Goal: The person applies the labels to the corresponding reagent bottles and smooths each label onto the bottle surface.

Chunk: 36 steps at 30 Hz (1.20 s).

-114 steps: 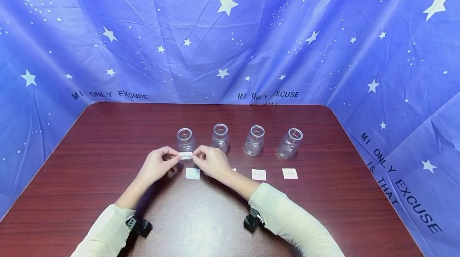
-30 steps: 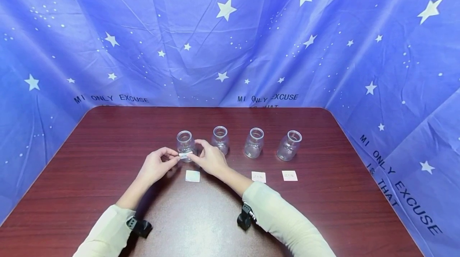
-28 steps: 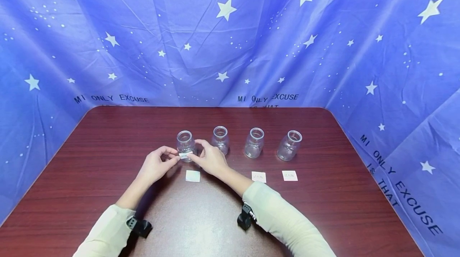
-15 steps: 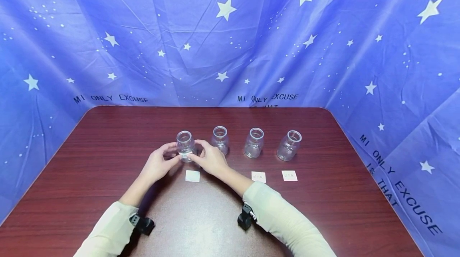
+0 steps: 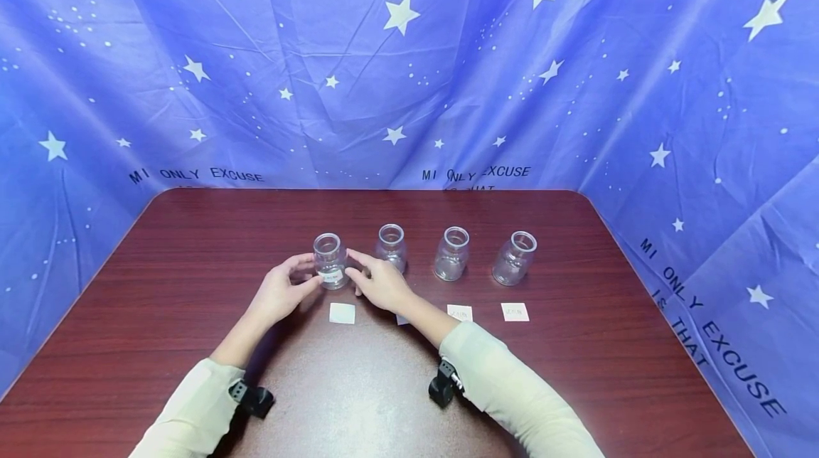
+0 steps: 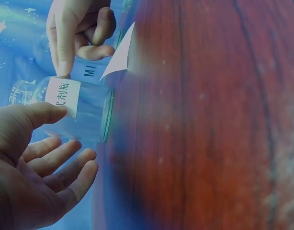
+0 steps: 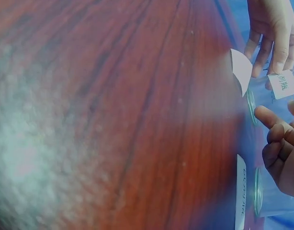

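A clear glass jar stands upright at the left end of a row, with a white label bearing handwritten characters on its front. My left hand holds the jar from its left side, thumb on the label's edge and fingers round the side. On the opposite side, my right hand touches the jar with an extended index finger; its thumb is off the label and its other fingers are bent. In front of the jar lies a blank piece of paper, curled up at one end in the left wrist view.
Three more glass jars, left one, middle one and right one, continue the row. Before them lie two written labels and one partly hidden under my right forearm. A blue star-patterned curtain surrounds the dark red table.
The label, earlier held between both hands in front of the jar, now lies flat against it. My left fingers have moved round the jar; my right thumb has come off the label.
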Available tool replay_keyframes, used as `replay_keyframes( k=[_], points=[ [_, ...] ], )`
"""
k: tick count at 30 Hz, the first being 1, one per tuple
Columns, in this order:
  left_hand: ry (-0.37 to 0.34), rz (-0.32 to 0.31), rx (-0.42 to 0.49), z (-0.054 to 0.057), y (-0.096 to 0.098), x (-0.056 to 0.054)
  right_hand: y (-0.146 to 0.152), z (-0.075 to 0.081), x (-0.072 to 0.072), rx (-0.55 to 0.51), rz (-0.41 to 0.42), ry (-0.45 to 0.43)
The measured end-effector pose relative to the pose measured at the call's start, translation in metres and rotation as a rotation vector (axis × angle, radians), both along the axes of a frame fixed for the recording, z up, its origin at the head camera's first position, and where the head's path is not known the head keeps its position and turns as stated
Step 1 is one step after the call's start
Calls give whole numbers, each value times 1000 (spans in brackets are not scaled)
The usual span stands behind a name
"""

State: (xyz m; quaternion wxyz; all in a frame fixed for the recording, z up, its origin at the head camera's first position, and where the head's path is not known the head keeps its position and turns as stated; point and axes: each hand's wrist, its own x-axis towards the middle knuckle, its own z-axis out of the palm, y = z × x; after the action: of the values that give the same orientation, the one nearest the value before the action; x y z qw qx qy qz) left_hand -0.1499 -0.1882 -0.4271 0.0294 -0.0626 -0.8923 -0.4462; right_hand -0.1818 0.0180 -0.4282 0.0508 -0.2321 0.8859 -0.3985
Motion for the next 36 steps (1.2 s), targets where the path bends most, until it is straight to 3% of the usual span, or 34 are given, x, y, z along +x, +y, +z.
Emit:
replay_keyframes(
  k=[14, 28, 36],
  points=[
    [-21, -1, 1, 0, -1, -3, -5, -2, 1, 73, -64, 63],
    [73, -43, 40, 5, -6, -2, -3, 1, 0, 45, -89, 65],
    [75, -28, 26, 8, -9, 1, -1, 0, 3, 31, -72, 67]
  ],
)
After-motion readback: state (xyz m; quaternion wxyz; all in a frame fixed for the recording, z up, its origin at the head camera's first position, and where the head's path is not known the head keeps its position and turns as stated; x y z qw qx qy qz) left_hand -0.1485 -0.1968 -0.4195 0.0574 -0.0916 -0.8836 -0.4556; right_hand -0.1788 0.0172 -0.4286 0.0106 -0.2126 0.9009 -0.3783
